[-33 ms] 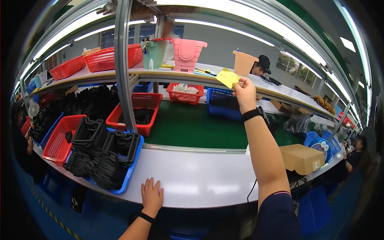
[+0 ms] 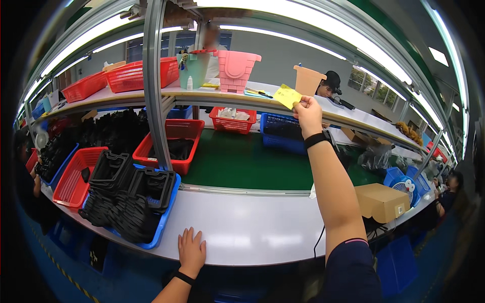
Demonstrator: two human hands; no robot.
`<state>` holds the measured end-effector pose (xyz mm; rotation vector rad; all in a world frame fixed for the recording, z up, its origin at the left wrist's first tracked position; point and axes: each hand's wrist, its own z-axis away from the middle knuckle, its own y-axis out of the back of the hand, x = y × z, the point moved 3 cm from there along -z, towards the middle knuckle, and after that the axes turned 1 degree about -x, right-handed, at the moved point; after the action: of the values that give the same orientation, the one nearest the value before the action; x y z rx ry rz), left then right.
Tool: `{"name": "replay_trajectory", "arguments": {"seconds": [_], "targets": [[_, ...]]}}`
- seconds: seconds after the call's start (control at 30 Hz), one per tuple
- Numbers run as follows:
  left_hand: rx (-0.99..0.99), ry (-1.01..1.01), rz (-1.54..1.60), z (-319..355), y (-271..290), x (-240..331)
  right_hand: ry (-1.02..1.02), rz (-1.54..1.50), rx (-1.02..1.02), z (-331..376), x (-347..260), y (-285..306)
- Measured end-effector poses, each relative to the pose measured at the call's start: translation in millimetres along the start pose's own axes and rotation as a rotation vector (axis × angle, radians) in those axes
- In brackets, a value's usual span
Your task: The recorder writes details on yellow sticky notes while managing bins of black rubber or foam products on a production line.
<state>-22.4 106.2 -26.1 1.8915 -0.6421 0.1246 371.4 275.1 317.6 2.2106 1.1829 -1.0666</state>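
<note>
A yellow sticky note (image 2: 287,95) is pinched by one corner between the thumb and fingers of my right hand (image 2: 308,113), whose arm reaches out to the edge of the raised shelf (image 2: 237,101). Faint marks show on the paper. Just behind it on the shelf stands a peach-coloured bin (image 2: 308,82). My left hand (image 2: 192,252) lies palm down, fingers stretched, on the white worktable (image 2: 252,217) near its front edge, holding nothing. To its left is a blue crate (image 2: 162,227) heaped with black plastic frames (image 2: 126,207).
Red baskets (image 2: 83,169) stand beside the crate. A pink bin (image 2: 237,73) and a green bin (image 2: 194,70) sit on the shelf. Beyond the table runs a green belt (image 2: 242,161). At right are a cardboard box (image 2: 381,199) and a small blue fan (image 2: 404,187). A person (image 2: 329,86) is behind the shelf.
The view has shifted very slightly. My right hand keeps its pinch on the sticky note, and my left hand stays on the table.
</note>
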Motion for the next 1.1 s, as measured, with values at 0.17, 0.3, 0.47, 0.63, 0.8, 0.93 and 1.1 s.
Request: {"name": "replay_trajectory", "arguments": {"seconds": [0.17,0.3,0.47,0.63,0.8,0.93,1.1], "targets": [[-0.040,0.036,-0.001,4,5,6,0.055,0.394,0.129,-91,41,-16],[-0.039,0.074,0.000,8,8,3,0.005,0.557,0.101,-116,53,-46],[-0.020,0.074,-0.001,0,16,13,-0.145,0.635,-0.036,-150,84,-55],[-0.008,0.003,-0.067,-3,18,13,0.084,0.997,0.041,-139,79,-67],[0.000,0.012,-0.061,-2,19,14,0.154,0.890,-0.443,-118,50,-102],[0.005,0.011,-0.065,-1,18,12,0.204,1.035,-0.509,-125,63,-115],[0.007,0.002,-0.063,-2,17,15,0.290,1.172,-0.505,-143,88,-114]]}}
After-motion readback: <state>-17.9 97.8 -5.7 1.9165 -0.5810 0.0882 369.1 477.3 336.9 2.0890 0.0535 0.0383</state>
